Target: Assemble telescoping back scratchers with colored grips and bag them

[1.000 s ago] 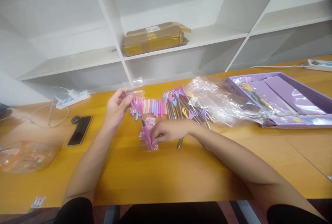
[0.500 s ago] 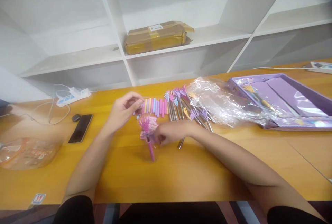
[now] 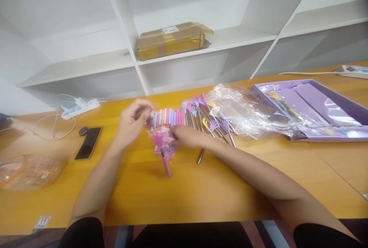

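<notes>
My left hand (image 3: 134, 121) is closed, thumb against fingers, at the left end of a row of pastel sticks (image 3: 169, 117); what it pinches is too small to make out. Just below the row, my right hand (image 3: 184, 136) bends over a small clear packet with pink print (image 3: 164, 140), its fingertips hidden beneath the hand. A pink hand-shaped piece with a pink handle (image 3: 165, 165) lies in front of the packet. Right of the row, several metal rods with coloured hand-shaped heads (image 3: 194, 110) lie side by side.
Crumpled clear plastic (image 3: 238, 110) lies beside a purple box (image 3: 313, 104) at the right. A phone (image 3: 89, 143), an earbud case (image 3: 83, 131), a power strip (image 3: 80, 108) and an orange-clear bag (image 3: 31, 171) are at the left. A wrapped parcel (image 3: 172, 41) sits on the shelf.
My left hand has shifted slightly left. My right hand has risen toward the stick row, and the pink hand-shaped piece sits a little further left.
</notes>
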Action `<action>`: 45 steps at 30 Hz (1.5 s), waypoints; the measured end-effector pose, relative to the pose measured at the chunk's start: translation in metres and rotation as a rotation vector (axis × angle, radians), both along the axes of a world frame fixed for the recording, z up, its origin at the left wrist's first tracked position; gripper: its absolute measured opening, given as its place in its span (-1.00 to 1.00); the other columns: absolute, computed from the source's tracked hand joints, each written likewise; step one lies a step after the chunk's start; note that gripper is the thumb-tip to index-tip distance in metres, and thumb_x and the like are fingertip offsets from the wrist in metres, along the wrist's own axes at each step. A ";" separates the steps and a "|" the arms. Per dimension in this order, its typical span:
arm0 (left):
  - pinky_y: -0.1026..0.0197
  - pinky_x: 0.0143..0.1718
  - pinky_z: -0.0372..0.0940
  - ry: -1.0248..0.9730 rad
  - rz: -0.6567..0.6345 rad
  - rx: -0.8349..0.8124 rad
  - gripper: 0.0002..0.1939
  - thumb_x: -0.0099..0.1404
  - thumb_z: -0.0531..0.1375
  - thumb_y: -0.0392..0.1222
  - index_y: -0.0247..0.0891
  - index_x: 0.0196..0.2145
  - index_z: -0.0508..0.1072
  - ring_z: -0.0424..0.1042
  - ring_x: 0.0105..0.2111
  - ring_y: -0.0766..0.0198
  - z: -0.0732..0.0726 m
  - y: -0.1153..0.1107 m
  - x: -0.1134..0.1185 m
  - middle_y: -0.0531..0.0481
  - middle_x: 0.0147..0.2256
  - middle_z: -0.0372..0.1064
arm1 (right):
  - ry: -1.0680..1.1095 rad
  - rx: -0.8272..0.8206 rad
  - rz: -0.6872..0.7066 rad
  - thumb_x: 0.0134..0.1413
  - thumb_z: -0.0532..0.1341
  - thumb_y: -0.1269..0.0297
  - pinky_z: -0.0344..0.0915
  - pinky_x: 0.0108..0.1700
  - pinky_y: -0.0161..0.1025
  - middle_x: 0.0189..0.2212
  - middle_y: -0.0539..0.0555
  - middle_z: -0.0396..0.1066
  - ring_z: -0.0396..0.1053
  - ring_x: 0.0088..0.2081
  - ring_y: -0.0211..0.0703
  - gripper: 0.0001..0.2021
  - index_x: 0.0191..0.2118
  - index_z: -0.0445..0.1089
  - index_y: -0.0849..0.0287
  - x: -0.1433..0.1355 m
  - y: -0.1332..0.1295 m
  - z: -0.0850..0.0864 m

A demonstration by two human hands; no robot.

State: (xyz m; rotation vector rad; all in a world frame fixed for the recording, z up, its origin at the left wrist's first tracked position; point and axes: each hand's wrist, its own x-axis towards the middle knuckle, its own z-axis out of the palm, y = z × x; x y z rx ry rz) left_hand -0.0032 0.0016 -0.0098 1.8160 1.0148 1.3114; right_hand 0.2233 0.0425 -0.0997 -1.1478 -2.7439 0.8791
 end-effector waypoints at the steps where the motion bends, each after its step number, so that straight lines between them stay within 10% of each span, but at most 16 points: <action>1: 0.27 -0.44 0.41 0.019 0.007 -0.011 -0.79 0.47 0.30 0.00 -0.18 -0.11 0.55 0.51 -0.48 0.33 0.000 0.000 0.000 0.06 -0.42 0.45 | 0.021 -0.011 0.006 0.24 0.35 0.29 0.04 -0.33 -0.27 -0.29 0.09 0.47 0.31 -0.35 -0.20 -0.84 -0.23 0.36 0.20 0.001 0.001 0.002; 6: 0.25 -0.36 0.41 -0.014 -0.031 -0.124 -0.72 0.47 0.30 0.05 -0.21 -0.10 0.63 0.49 -0.43 0.32 -0.002 0.001 0.000 -0.02 -0.35 0.51 | 0.206 -0.015 -0.025 0.34 0.22 0.38 0.19 -0.24 -0.28 -0.26 0.07 0.49 0.36 -0.28 -0.20 -0.95 -0.17 0.31 0.17 0.018 0.014 0.020; 16: 0.08 -0.08 0.55 -0.173 -0.315 -0.295 -0.60 0.54 0.19 0.07 -0.25 0.05 0.66 0.62 -0.13 0.12 -0.003 -0.007 0.017 -0.22 -0.07 0.59 | 1.257 0.266 -0.316 0.42 0.29 0.15 0.41 -0.40 -0.23 -0.26 -0.02 0.40 0.42 -0.41 -0.27 -0.79 -0.06 0.22 -0.01 0.036 -0.012 0.069; 30: -0.42 0.27 0.35 -0.425 -0.506 -0.651 -0.47 0.51 0.14 0.17 -0.29 0.05 0.69 0.54 0.18 -0.30 0.009 -0.014 0.015 -0.30 0.12 0.59 | 0.957 0.604 -0.045 0.37 0.36 0.28 0.42 -0.17 -0.20 -0.19 0.01 0.56 0.50 -0.23 -0.20 -0.86 -0.05 0.42 0.06 0.039 -0.011 0.071; 45: -0.24 0.13 0.50 -0.308 -0.572 -0.703 -0.36 0.47 0.11 0.31 -0.26 0.11 0.65 0.49 0.25 -0.27 0.013 -0.014 0.012 -0.35 0.15 0.56 | 0.828 0.672 0.158 0.49 0.20 0.36 0.44 -0.08 -0.11 -0.17 0.11 0.51 0.47 -0.12 -0.11 -0.90 0.00 0.45 0.09 0.040 -0.019 0.080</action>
